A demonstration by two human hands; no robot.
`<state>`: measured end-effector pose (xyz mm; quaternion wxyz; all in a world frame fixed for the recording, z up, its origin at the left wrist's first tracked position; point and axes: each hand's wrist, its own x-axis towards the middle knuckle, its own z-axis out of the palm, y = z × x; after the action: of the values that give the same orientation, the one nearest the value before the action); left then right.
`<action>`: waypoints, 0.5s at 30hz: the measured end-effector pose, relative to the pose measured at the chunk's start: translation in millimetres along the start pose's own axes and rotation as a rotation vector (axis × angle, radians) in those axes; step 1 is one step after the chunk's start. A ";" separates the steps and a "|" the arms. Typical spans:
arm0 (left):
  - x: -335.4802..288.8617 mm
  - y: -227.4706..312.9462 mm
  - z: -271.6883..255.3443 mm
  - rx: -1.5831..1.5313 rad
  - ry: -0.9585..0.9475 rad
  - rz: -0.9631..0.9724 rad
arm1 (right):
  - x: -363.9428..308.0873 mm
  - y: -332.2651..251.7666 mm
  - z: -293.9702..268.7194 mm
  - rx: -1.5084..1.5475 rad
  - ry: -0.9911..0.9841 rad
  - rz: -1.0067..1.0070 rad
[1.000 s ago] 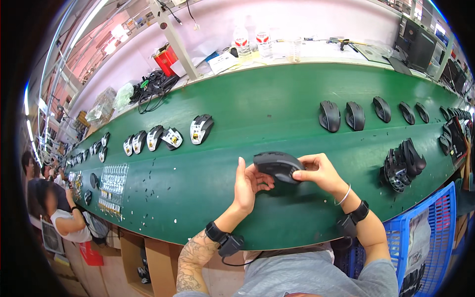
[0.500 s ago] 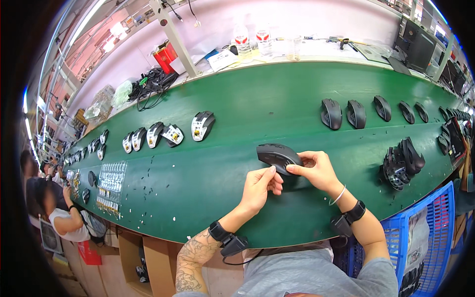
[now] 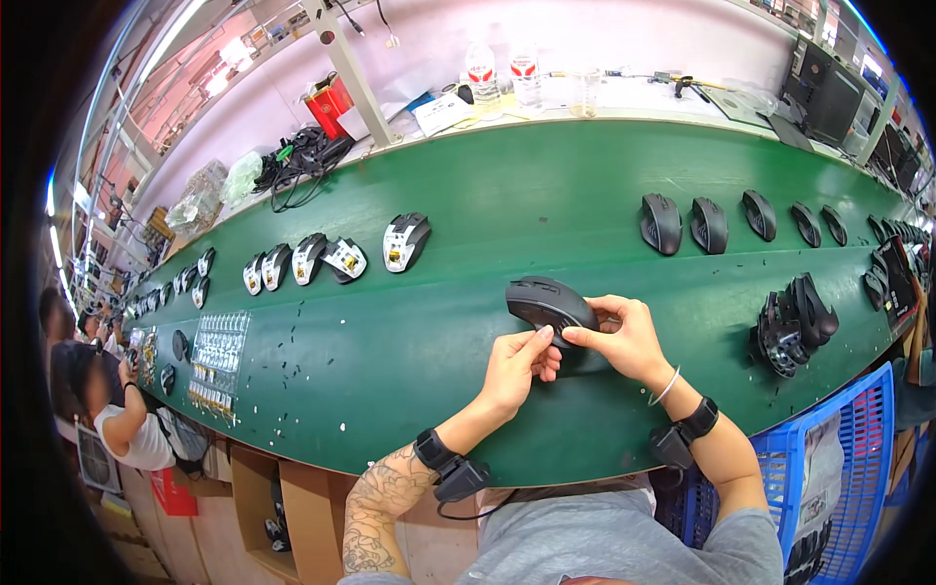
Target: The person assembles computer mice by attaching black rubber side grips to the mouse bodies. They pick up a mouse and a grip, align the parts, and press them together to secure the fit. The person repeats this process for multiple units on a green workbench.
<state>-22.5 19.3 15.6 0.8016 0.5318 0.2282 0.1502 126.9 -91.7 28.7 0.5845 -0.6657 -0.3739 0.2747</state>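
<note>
A black computer mouse (image 3: 548, 300) is held tilted on its side just above the green bench, in front of my body. My right hand (image 3: 624, 337) grips its right end, thumb on the near side and fingers behind. My left hand (image 3: 519, 370) is closed at the mouse's near lower edge. Its thumb tip presses there beside the right thumb, with the other fingers curled beneath. Whether something small is pinched between the thumbs is hidden.
Finished-looking black mice (image 3: 661, 224) stand in a row at the right; opened mice (image 3: 406, 242) with white insides line the left. Black shells (image 3: 795, 325) are heaped right of my hands. A clear parts tray (image 3: 220, 359) lies left. A blue crate (image 3: 829, 468) adjoins the bench. Another person (image 3: 132, 424) works far left.
My left thumb has shifted slightly right along the mouse's near edge, closer to the right thumb. The mouse and right hand stay almost in place.
</note>
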 end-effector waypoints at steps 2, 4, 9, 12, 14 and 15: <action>-0.2 -2.5 -2.6 0.003 -0.004 0.004 | -0.5 -3.4 1.0 -0.011 -0.013 0.010; -1.1 -1.0 -1.9 0.009 0.009 -0.005 | -0.5 -4.8 1.8 0.000 -0.036 0.026; -0.1 7.6 -1.5 0.310 -0.048 0.151 | 4.3 4.3 -1.5 -0.095 0.105 -0.042; -22.1 40.4 12.1 1.005 -0.124 0.779 | 15.4 1.3 -20.6 -0.367 0.328 -0.193; -49.3 75.1 33.7 1.526 -0.082 1.324 | 24.5 14.5 -41.4 -0.574 0.472 -0.242; -65.1 90.4 43.0 1.639 -0.110 1.471 | 25.8 18.0 -48.1 -0.728 0.549 -0.286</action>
<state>-55.2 -10.7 126.5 -0.0701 0.9142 -0.1497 0.3700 183.4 -98.8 20.8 0.4226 -0.8169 -0.3653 -0.1433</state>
